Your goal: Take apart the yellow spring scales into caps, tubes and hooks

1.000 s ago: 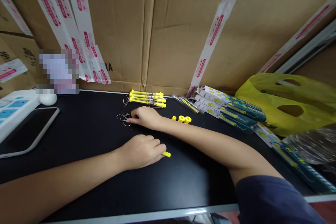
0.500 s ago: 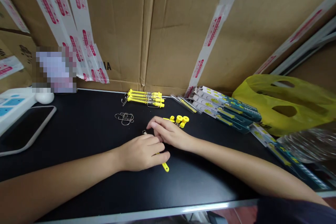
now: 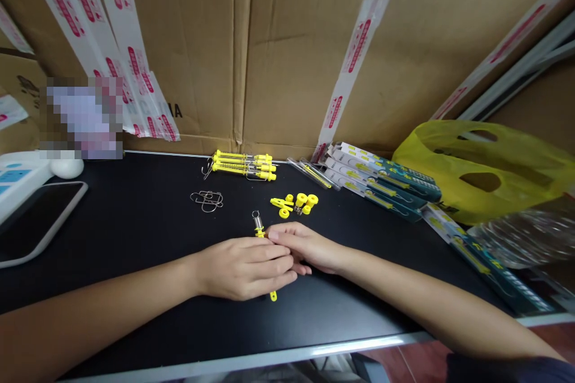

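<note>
Head view: yellow spring-scale core (image 3: 259, 231) is at the near middle of the desk (image 3: 179, 338), between both hands; silver coil and wire ring show at its far end, holed yellow tip at its near end, middle hidden under fingers; left hand (image 3: 247, 267) lies palm down across it, grip closed on it; right hand (image 3: 309, 246) meets the left fingertips from the other side, thumb and index at the core's upper part; can't tell if the right grip is clamped on it or just touching.

Just beyond the right hand: loose yellow caps (image 3: 301, 198), some upright; yellow strips (image 3: 281, 204) and a yellow ring (image 3: 284, 213) beside them; wire hooks (image 3: 209, 193) tangled in a small pile, left of the caps and apart from them.

Farther back: row of assembled yellow spring scales (image 3: 240, 168), hooks to the left; clear tubes (image 3: 309, 172) right of them; then printed cartons (image 3: 381, 173), overlapping, with another carton (image 3: 485, 263) angled toward the near edge; yellow plastic bag (image 3: 431, 170) behind, clear plastic pack (image 3: 523, 239) below it.

Left end: phone (image 3: 40, 215) lying flat, white power strip (image 3: 20, 173) alongside; taped cardboard (image 3: 188, 42) stands along the back edge.
</note>
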`<action>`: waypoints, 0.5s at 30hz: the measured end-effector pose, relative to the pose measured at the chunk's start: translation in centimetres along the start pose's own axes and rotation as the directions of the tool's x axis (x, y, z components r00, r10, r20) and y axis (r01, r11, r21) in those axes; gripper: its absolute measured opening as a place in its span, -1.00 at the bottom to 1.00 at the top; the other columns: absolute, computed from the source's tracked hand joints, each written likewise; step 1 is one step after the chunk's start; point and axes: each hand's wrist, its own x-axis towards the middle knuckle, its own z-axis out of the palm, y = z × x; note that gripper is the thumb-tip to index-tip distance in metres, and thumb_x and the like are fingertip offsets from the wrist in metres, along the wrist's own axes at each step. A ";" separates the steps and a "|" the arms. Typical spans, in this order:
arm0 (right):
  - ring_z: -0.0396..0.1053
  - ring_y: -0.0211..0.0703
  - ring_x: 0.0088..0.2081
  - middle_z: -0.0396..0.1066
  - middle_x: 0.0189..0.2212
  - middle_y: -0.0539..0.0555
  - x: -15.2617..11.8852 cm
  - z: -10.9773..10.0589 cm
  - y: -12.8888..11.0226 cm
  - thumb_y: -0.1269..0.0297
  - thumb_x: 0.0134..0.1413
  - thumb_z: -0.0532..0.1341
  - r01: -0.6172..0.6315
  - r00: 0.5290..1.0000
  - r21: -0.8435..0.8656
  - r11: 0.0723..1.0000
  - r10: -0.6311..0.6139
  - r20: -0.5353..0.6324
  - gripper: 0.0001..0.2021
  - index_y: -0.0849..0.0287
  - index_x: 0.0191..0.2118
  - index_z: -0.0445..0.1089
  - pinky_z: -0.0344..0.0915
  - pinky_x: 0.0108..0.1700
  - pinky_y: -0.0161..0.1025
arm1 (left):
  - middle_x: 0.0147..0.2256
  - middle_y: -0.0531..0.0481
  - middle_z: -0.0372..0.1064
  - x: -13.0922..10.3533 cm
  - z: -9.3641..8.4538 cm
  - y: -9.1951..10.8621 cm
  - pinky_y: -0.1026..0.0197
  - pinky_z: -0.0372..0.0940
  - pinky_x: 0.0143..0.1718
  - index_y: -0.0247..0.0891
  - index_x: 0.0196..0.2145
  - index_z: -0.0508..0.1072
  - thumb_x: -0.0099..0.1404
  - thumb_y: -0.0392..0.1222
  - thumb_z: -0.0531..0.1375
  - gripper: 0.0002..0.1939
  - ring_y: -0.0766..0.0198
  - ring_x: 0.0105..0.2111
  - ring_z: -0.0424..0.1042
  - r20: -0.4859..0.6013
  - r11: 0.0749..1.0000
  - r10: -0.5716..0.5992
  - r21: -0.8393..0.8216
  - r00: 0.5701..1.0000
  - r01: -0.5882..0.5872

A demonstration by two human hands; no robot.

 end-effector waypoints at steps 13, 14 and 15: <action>0.12 -0.48 -0.72 0.19 -0.67 -0.13 -0.2 -0.3 0.2 0.14 0.08 0.23 0.187 0.980 -0.328 0.926 -0.152 0.130 -0.69 0.34 -0.21 0.37 0.10 -0.73 -0.53 | 0.10 0.12 0.27 -0.7 0.2 -0.2 0.14 0.13 0.15 0.02 0.00 0.36 0.34 -0.23 0.11 -0.70 0.30 0.14 0.17 -0.017 0.986 -0.169 0.003 0.985 0.169; 0.11 -0.48 -0.72 0.19 -0.66 -0.13 -0.2 -0.3 0.3 0.13 0.09 0.22 0.199 0.978 -0.326 0.924 -0.168 0.122 -0.69 0.34 -0.22 0.37 0.09 -0.74 -0.53 | 0.11 0.11 0.26 -0.8 0.2 -0.3 0.14 0.11 0.16 0.04 0.03 0.34 0.34 -0.24 0.10 -0.67 0.29 0.15 0.17 -0.016 0.986 -0.168 0.000 0.986 0.168; 0.12 -0.49 -0.71 0.21 -0.64 -0.13 -0.2 -0.4 0.4 0.12 0.10 0.22 0.204 0.978 -0.315 0.927 -0.178 0.111 -0.68 0.33 -0.21 0.36 0.10 -0.73 -0.53 | 0.12 0.09 0.24 -0.8 0.2 -0.3 0.12 0.09 0.17 0.04 0.06 0.31 0.33 -0.23 0.10 -0.65 0.28 0.16 0.15 -0.011 0.987 -0.163 -0.007 0.987 0.163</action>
